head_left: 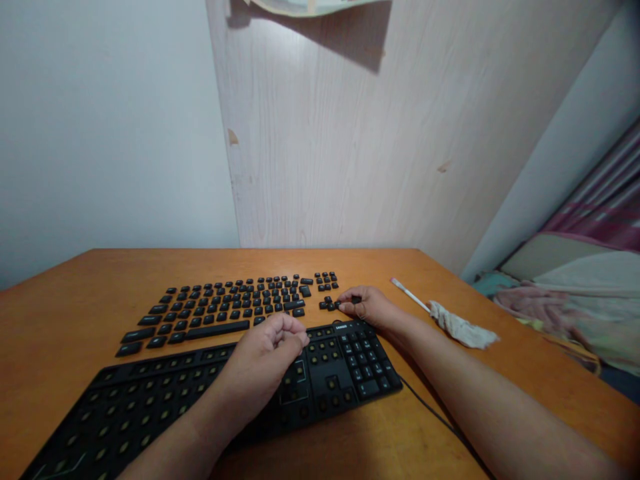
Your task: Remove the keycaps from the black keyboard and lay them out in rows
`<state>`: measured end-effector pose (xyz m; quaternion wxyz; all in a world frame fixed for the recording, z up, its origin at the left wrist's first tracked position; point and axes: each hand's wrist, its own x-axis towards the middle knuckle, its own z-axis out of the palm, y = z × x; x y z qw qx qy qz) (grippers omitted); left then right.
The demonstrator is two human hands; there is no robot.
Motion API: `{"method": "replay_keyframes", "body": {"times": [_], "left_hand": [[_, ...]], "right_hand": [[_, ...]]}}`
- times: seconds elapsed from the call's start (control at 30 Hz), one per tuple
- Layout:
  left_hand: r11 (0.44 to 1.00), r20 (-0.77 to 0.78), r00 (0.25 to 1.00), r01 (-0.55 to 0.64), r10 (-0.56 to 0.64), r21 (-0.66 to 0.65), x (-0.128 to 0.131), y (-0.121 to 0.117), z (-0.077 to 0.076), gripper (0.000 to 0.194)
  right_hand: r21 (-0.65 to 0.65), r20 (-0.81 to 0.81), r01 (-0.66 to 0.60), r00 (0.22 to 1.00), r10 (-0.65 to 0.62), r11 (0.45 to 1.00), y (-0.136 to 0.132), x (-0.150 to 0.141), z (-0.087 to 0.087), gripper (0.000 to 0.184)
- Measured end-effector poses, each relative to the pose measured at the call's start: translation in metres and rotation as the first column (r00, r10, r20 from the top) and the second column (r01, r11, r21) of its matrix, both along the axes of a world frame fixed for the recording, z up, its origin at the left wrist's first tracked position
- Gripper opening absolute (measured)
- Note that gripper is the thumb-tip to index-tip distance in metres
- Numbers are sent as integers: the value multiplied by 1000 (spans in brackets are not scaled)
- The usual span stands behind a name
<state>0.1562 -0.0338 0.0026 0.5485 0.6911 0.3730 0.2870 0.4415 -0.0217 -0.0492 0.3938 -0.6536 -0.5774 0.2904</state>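
Watching through the head cam from my end, I've got a black keyboard lying across the lower left and centre of the frame, most of its keys off, though the number pad at its right end still has its caps. The loose keycaps sit in rows on the wooden table just beyond it, mid-frame. My left hand is over the keyboard, fingers curled in toward the thumb; can't tell if anything's pinched in there. My right hand is at the small arrow-key cluster right of centre, fingertips at a cap, but it's tiny and dark so I honestly can't say whether it's gripped. Right of that there's a white stick touching a crumpled cloth.
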Motion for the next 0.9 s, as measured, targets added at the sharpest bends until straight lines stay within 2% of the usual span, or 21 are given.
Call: {"method": "replay_keyframes", "body": {"times": [0.57,0.9], "left_hand": [[1000,5,1000,0,0,-29,0,-1,0,21],[999,18,1000,2,-1,-36,0,-2,1,21]], "right_hand": [[4,-72,-15,997,16,1000,0,1,-6,27],[17,-40,-11,999,12,1000,-1,0,-3,28]]}}
